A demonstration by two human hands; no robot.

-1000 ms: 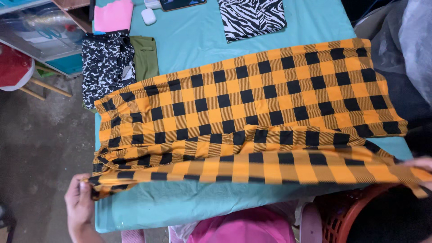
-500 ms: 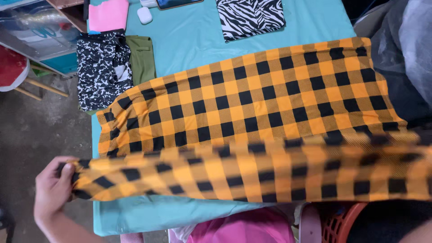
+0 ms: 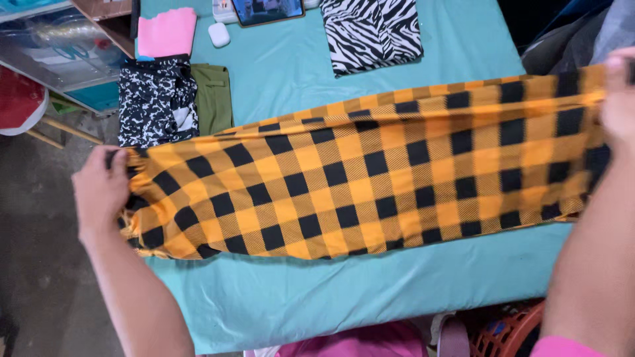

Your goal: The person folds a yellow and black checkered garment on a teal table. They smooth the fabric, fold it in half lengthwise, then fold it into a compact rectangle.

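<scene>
Fingers (image 3: 119, 173) of the left hand (image 3: 99, 192) and right hand (image 3: 618, 99) stay clamped on the orange-and-black checked cloth (image 3: 370, 178), its near half now folded over the far one on the bench (image 3: 331, 297).

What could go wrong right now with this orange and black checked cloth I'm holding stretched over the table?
The checked cloth is held only at its ends by the left hand and right hand, so a slip could undo the fold. Its far edge lies close to the black and white patterned garment and green garment, and might drag them. The earbud case seems far enough away.
</scene>
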